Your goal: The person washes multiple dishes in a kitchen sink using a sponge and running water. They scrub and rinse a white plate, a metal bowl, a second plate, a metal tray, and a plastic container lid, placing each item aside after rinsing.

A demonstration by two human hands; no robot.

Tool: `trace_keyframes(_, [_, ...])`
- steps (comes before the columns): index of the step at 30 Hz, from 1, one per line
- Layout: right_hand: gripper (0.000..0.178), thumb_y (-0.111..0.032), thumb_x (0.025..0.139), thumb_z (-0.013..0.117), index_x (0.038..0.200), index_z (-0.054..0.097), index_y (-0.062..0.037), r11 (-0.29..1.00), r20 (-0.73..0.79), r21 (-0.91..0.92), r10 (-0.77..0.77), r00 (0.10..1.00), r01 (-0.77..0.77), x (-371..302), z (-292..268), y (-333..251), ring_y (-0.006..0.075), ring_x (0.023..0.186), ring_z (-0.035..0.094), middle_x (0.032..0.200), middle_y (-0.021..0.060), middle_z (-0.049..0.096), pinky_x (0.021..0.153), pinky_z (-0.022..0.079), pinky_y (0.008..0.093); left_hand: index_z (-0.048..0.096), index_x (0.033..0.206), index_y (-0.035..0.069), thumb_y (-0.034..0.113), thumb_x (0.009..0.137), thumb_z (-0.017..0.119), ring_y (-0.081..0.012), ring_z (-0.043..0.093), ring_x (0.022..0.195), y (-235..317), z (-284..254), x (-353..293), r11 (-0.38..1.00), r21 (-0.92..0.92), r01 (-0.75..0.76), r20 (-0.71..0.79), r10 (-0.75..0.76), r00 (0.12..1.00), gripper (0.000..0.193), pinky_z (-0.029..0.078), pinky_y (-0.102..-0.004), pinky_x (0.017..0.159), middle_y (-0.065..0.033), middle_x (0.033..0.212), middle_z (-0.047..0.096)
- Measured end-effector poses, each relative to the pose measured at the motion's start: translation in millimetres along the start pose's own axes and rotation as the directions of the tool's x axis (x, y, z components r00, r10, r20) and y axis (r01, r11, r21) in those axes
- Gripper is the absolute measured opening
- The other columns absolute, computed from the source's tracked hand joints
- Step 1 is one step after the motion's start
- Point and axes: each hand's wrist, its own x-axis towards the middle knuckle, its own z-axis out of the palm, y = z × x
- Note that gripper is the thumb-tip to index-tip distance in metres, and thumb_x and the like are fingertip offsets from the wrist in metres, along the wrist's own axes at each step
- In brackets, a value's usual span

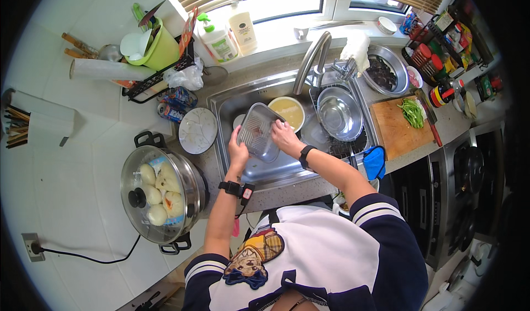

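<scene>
Both hands grip the clear, ribbed rectangular plastic container (256,132) over the steel sink (229,104): the left hand (238,152) closes on its lower-left rim, the right hand (285,136) on its right edge. Its long axis runs from just above the left hand up and rightward, and the yellow-filled round bowl (288,111) sits just beyond the right hand.

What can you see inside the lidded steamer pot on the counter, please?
Through the glass lid of the steamer pot, several pale buns sit on a rack. Whatever lies below them is hidden.
</scene>
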Motion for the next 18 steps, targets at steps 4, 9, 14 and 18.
trace_keyframes(4, [0.017, -0.017, 0.081, 0.063, 0.093, 0.070, -0.0080, 0.937, 0.036, 0.294, 0.189, 0.981, -0.191, 0, 13, -7, 0.0321, 0.102, 0.053, 0.103, 0.0136, 0.061, 0.081, 0.047, 0.0433, 0.055, 0.134, 0.003, -0.017, 0.078, 0.041, -0.0274, 0.058, 0.125, 11, 0, -2, 0.999, 0.051, 0.018, -0.016, -0.017, 1.000, 0.061, 0.043, -0.0351, 0.106, -0.0180, 0.129, 0.063])
trace_keyframes(9, [0.018, -0.021, 0.086, 0.063, 0.098, 0.071, -0.0101, 0.753, 0.115, 0.582, 0.299, 0.947, -0.308, -3, 14, -45, 0.0366, 0.102, 0.054, 0.102, 0.0132, 0.065, 0.081, 0.049, 0.0481, 0.055, 0.133, 0.001, -0.019, 0.078, 0.039, -0.0262, 0.057, 0.127, 21, 10, -7, 1.000, 0.004, -0.004, -0.072, 0.004, 0.997, 0.061, 0.041, -0.0350, 0.108, -0.0171, 0.131, 0.061])
trace_keyframes(14, [0.016, -0.019, 0.078, 0.066, 0.091, 0.071, -0.0130, 0.853, -0.010, 0.515, 0.106, 0.994, -0.086, -12, 6, -43, 0.0307, 0.101, 0.053, 0.102, 0.0073, 0.060, 0.078, 0.046, 0.0436, 0.054, 0.134, 0.001, -0.018, 0.079, 0.039, -0.0239, 0.054, 0.128, 17, 11, 0, 0.991, -0.104, -0.088, -0.051, 0.083, 0.995, 0.060, 0.039, -0.0327, 0.109, -0.0156, 0.134, 0.059])
trace_keyframes(18, [0.016, -0.019, 0.079, 0.060, 0.088, 0.070, -0.0107, 0.996, 0.064, 0.076, 0.036, 0.997, -0.041, -15, -1, -7, 0.0240, 0.105, 0.051, 0.104, 0.0062, 0.056, 0.081, 0.042, 0.0386, 0.055, 0.131, 0.001, -0.020, 0.077, 0.039, -0.0258, 0.057, 0.127, 12, 1, -5, 0.998, 0.053, -0.030, 0.044, 0.027, 0.999, 0.061, 0.042, -0.0347, 0.108, -0.0173, 0.129, 0.062])
